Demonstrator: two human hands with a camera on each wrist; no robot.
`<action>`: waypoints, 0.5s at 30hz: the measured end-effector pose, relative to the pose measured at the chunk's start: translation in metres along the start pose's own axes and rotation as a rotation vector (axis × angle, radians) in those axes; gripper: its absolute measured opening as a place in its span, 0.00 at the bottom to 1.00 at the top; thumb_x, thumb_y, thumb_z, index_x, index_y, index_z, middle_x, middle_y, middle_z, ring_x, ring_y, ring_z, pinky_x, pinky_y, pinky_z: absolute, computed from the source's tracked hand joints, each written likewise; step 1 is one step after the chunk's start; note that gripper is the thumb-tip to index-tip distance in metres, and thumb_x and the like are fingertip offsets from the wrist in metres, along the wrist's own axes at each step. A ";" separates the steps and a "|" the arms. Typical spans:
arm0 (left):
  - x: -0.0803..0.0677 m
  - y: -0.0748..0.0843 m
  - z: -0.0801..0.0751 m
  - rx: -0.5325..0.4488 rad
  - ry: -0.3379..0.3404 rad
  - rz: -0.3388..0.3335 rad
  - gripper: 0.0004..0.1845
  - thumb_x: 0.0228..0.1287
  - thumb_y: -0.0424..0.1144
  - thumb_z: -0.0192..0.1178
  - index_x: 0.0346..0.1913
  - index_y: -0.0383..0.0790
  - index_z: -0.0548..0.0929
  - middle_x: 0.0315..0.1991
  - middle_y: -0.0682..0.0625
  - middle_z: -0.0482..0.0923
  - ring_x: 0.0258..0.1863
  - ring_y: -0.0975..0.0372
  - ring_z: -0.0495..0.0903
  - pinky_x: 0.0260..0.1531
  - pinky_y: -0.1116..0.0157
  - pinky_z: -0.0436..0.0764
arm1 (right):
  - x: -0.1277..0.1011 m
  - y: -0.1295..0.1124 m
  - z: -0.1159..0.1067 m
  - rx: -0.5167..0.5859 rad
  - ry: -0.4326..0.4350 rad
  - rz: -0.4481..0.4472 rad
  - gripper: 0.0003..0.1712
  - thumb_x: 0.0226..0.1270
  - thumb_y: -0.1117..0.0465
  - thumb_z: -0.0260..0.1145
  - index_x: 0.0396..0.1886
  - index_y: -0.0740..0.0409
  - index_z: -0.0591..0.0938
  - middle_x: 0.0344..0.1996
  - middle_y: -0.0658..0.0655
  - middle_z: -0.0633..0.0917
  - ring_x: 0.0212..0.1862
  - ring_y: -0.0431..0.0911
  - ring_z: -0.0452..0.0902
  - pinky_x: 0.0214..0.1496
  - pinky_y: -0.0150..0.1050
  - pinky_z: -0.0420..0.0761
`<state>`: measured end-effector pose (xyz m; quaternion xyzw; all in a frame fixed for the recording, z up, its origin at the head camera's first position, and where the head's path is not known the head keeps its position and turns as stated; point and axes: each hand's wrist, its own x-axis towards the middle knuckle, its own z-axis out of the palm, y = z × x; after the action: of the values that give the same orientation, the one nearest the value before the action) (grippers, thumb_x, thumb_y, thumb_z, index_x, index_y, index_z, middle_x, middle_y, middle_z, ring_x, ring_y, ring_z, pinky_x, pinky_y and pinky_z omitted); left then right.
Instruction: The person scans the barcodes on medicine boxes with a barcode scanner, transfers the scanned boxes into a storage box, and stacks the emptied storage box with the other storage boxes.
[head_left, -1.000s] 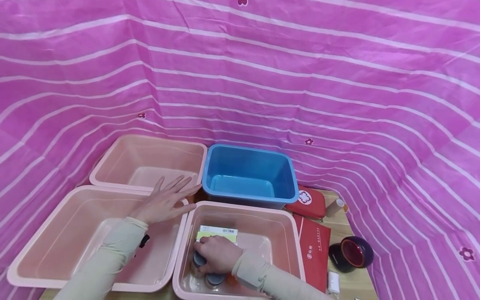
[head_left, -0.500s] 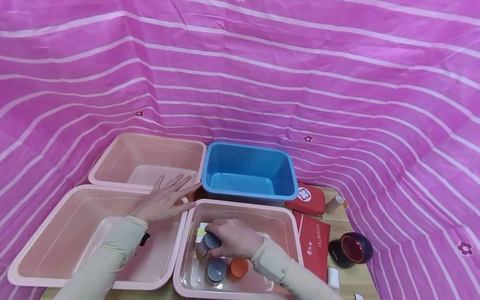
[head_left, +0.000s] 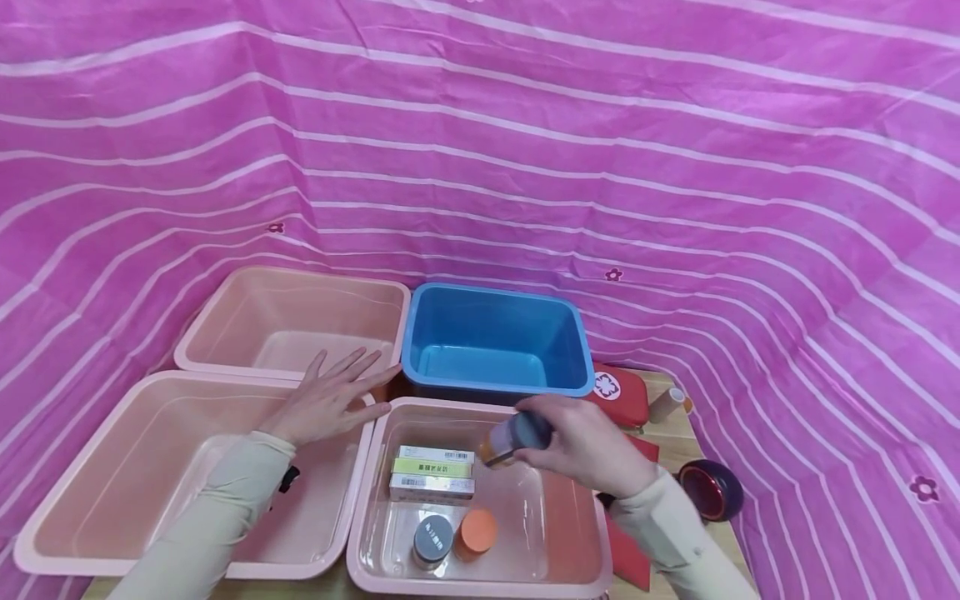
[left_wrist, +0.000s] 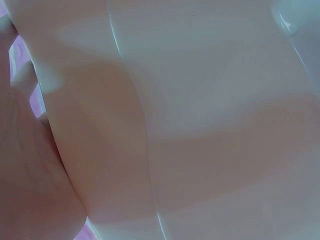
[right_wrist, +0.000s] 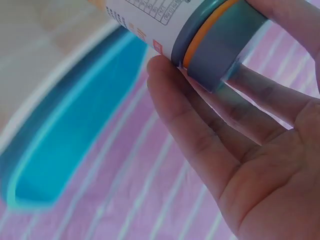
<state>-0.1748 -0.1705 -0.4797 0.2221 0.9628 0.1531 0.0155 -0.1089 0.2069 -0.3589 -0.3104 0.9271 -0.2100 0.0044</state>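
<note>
My right hand (head_left: 592,446) pinches a grey-capped bottle (head_left: 516,437); only the wrist view shows its printed label. My left hand (head_left: 326,400) rests spread on the pink tub rim (head_left: 358,467).

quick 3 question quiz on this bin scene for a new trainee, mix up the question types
1. True or false: the right hand grips a bottle with a grey cap.
2. Which bin holds the boxes? A. blue bin B. near right pink bin C. far left pink bin
3. Fill in: the left hand rests with straight fingers on the rim of the near left ____ bin.

Key: 1 true. 2 B, the near right pink bin, not the blue bin. 3 pink.
</note>
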 end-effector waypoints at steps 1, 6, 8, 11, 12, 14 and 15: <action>0.000 0.000 0.000 0.000 0.000 0.000 0.39 0.68 0.73 0.50 0.80 0.68 0.60 0.83 0.47 0.54 0.83 0.46 0.49 0.75 0.31 0.39 | -0.005 0.004 -0.006 -0.008 0.016 0.019 0.28 0.54 0.54 0.83 0.54 0.55 0.85 0.40 0.48 0.88 0.35 0.37 0.79 0.35 0.30 0.83; 0.000 0.000 -0.001 0.006 -0.010 -0.004 0.40 0.67 0.74 0.50 0.80 0.70 0.58 0.83 0.47 0.54 0.83 0.45 0.48 0.75 0.30 0.40 | -0.029 0.023 -0.033 -0.069 0.080 0.129 0.30 0.51 0.55 0.84 0.54 0.55 0.85 0.39 0.49 0.88 0.33 0.37 0.78 0.33 0.30 0.83; 0.000 0.001 -0.001 0.005 -0.012 -0.006 0.41 0.67 0.74 0.51 0.80 0.70 0.58 0.83 0.47 0.54 0.83 0.45 0.47 0.75 0.30 0.40 | -0.039 0.030 -0.041 -0.087 0.103 0.169 0.30 0.51 0.55 0.85 0.54 0.57 0.85 0.38 0.50 0.88 0.32 0.37 0.79 0.32 0.30 0.84; -0.001 0.001 -0.001 0.003 -0.015 -0.009 0.41 0.66 0.74 0.52 0.80 0.70 0.58 0.83 0.47 0.54 0.83 0.44 0.47 0.75 0.30 0.39 | -0.056 0.043 -0.050 -0.084 0.142 0.229 0.31 0.51 0.57 0.84 0.54 0.59 0.84 0.38 0.54 0.89 0.32 0.40 0.82 0.31 0.33 0.86; -0.001 0.001 -0.001 0.003 -0.016 -0.010 0.41 0.66 0.74 0.52 0.80 0.70 0.58 0.83 0.47 0.54 0.82 0.44 0.47 0.75 0.30 0.39 | -0.062 0.047 -0.052 -0.077 0.159 0.247 0.31 0.52 0.58 0.84 0.55 0.61 0.83 0.38 0.56 0.89 0.32 0.41 0.82 0.31 0.33 0.86; -0.001 0.001 -0.001 0.003 -0.015 -0.011 0.41 0.66 0.74 0.51 0.80 0.70 0.58 0.83 0.47 0.53 0.82 0.44 0.48 0.75 0.30 0.39 | -0.075 0.057 -0.054 -0.075 0.193 0.289 0.31 0.52 0.56 0.83 0.54 0.62 0.83 0.37 0.57 0.89 0.32 0.41 0.83 0.29 0.33 0.86; -0.001 0.001 -0.002 0.001 -0.016 -0.011 0.41 0.67 0.74 0.51 0.80 0.70 0.58 0.83 0.47 0.53 0.82 0.44 0.48 0.75 0.30 0.39 | -0.081 0.062 -0.054 -0.084 0.211 0.311 0.30 0.53 0.56 0.83 0.54 0.61 0.83 0.37 0.57 0.88 0.31 0.41 0.83 0.29 0.33 0.86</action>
<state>-0.1740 -0.1703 -0.4777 0.2180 0.9639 0.1509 0.0240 -0.0864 0.3189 -0.3435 -0.1393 0.9672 -0.1994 -0.0734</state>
